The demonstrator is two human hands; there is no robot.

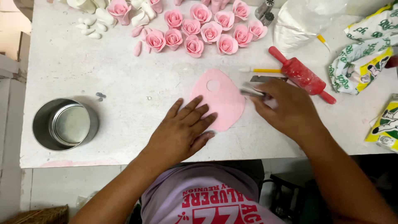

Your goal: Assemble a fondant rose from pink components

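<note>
A flat pink rolled-out sheet [222, 97] with one round hole cut near its top lies in the middle of the white table [83, 62]. My left hand [184, 128] rests flat, fingers spread, on the sheet's lower left edge. My right hand [288, 108] grips a small metal cutter [251, 91] whose end meets the sheet's right edge. Several finished pink roses [203, 31] sit in a cluster at the back of the table.
A red rolling pin [302, 74] lies to the right, with a yellow-handled tool [261, 70] beside it. A metal tin [64, 123] stands at the left. White petal pieces [89, 27] lie at the back left. A clear bag [304, 18] and printed wrappers [365, 58] are at the right.
</note>
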